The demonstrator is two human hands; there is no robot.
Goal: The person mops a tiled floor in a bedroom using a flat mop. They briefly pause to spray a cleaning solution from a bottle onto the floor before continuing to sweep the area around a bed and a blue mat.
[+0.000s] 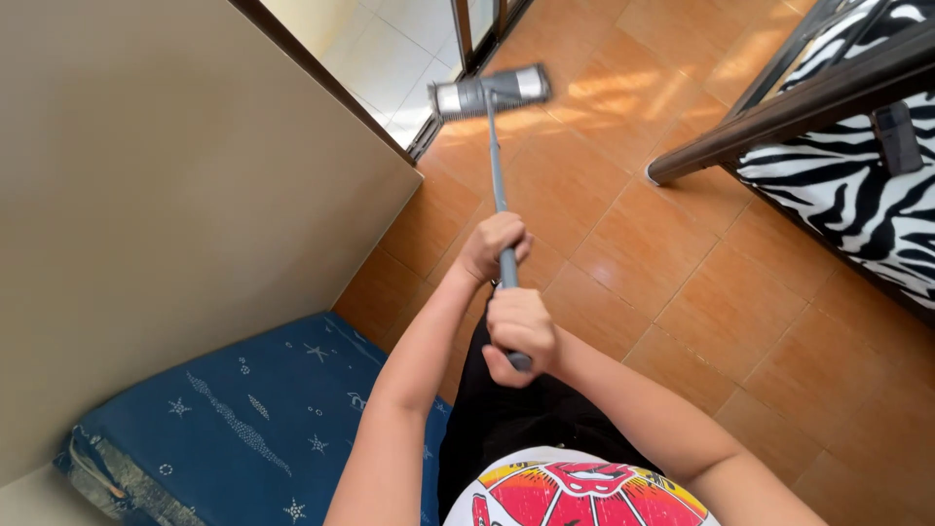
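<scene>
while both hands clench the grey mop handle (pixel 499 185), the right hand (pixel 521 331) at its end and the left hand (pixel 495 245) just ahead, the mop head (pixel 490 93) rests flat on the orange tiled floor (pixel 682 292) by the doorway track. no wet streaks show; progress cannot be judged.

We count one grey mop (pixel 492 95), two hands on its handle: left hand (pixel 494 245) farther, right hand (pixel 520 331) nearer. One blue mattress (pixel 243 419) near left, one zebra-print cushion (pixel 857 195) far right.
</scene>
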